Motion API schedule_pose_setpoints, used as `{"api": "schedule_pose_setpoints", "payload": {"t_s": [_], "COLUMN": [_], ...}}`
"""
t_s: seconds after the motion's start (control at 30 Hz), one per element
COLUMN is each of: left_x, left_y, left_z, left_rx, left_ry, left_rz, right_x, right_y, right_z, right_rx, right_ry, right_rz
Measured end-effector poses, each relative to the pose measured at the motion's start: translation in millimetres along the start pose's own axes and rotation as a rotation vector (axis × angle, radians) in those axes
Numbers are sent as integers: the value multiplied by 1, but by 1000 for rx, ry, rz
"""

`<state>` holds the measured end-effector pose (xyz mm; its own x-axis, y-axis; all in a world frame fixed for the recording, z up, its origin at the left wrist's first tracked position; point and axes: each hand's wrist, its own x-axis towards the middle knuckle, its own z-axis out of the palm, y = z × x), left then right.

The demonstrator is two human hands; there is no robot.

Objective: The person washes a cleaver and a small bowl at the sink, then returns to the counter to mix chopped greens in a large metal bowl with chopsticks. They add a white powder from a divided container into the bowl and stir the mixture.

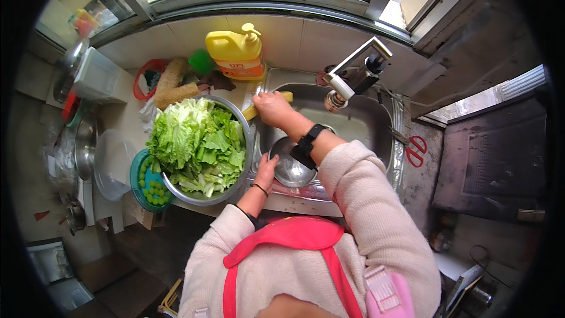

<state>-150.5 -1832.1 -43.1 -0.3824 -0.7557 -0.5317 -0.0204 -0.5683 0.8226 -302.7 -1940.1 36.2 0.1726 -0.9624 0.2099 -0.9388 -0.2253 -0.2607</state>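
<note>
In the sink, near its front left corner, a round metal bowl sits tilted. My left hand grips the bowl's left rim, its thumb showing at the edge. Higher up, at the sink's left edge, my right hand is closed around a flat yellow strip whose ends stick out on both sides; whether it is a sponge or a cloth I cannot tell. Just left of both hands stands a large metal basin heaped with cut leafy lettuce.
A yellow pump jug stands behind the basin. The faucet reaches over the sink. Red-handled scissors lie on the right edge. A teal colander with green grapes and a clear plastic bowl are at left.
</note>
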Motion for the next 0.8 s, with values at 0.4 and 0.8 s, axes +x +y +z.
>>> {"api": "schedule_pose_setpoints", "payload": {"t_s": [0.4, 0.8], "left_x": [6, 13], "left_y": [15, 50], "left_z": [45, 89], "left_rx": [-161, -276], "left_ry": [-26, 1], "left_rz": [-131, -49], "right_x": [-226, -190], "right_y": [189, 217], "right_z": [-58, -105], "right_rx": [449, 536], "right_ry": [114, 433], "right_rz": [1163, 838]}}
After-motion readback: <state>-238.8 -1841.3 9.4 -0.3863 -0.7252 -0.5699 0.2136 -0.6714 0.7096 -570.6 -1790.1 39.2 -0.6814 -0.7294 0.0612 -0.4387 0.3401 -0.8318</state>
